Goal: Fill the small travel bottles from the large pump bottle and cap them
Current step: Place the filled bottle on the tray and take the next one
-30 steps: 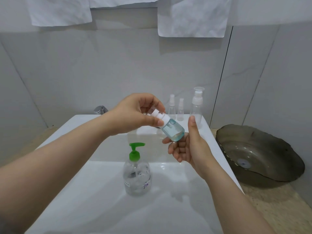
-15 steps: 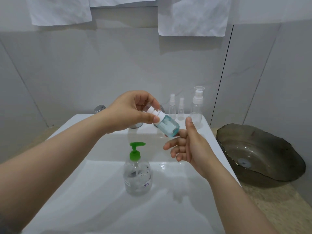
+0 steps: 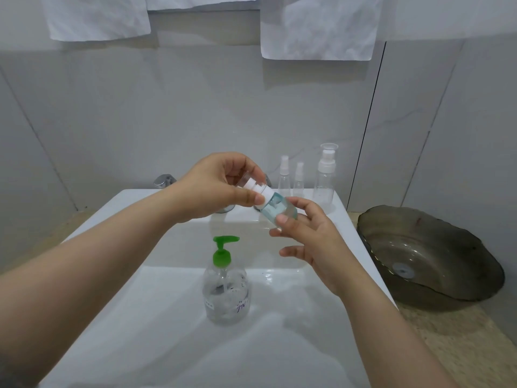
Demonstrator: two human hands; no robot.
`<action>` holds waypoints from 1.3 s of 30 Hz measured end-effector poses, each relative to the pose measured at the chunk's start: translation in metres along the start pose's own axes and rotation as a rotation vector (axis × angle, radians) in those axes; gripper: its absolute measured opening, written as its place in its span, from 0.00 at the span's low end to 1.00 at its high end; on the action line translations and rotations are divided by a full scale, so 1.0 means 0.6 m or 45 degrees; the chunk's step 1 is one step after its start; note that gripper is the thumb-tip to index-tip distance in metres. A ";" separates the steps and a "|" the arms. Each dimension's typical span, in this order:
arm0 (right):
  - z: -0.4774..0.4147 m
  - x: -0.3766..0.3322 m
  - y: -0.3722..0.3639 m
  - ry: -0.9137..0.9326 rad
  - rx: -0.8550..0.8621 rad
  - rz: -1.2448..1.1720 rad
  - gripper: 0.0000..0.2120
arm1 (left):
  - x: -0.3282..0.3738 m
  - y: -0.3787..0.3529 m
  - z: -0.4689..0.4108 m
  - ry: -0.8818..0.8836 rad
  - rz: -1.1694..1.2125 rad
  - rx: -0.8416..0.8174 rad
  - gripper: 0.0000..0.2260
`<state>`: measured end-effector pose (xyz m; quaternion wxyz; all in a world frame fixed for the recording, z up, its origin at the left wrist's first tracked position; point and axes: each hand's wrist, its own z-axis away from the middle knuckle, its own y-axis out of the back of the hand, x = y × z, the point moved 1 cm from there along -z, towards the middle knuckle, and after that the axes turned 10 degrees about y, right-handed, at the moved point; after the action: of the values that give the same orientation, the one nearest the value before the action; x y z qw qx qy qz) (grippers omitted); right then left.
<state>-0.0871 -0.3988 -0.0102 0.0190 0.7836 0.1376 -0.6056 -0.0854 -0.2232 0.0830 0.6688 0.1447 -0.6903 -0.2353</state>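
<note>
1. The small travel bottle, partly filled with blue-green liquid, was held in the air between both hands above the back ledge of the white washbasin. It was tilted, with its top pointing up and to the left.
2. The left hand pinched the white pump cap on the bottle's neck between the thumb and curled fingers.
3. The right hand gripped the bottle's body, the thumb tip on the near face and the index finger curled round the far side. Its lower fingers were loosely spread and free.
4. The large pump bottle, clear with a green pump head, stood upright inside the basin, below and nearer than the hands, touched by neither.
5. Three empty clear travel bottles stood upright on the ledge behind the right hand: a tall spray bottle, a shorter spray bottle and a wider pump bottle.
6. The left hand hid most of the tap, leaving one chrome knob visible.
7. A dark glass bowl rested on the beige counter right of the basin.
8. Two white cloths hung on the wall above.
</note>
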 end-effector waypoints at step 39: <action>0.011 0.013 0.024 0.228 0.031 0.620 0.18 | -0.039 -0.013 0.006 -0.075 0.320 -0.052 0.12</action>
<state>-0.0883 -0.4126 -0.0213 0.1424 0.8442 -0.0612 -0.5131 -0.0885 -0.2175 0.0591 0.6753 0.0363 -0.7172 -0.1679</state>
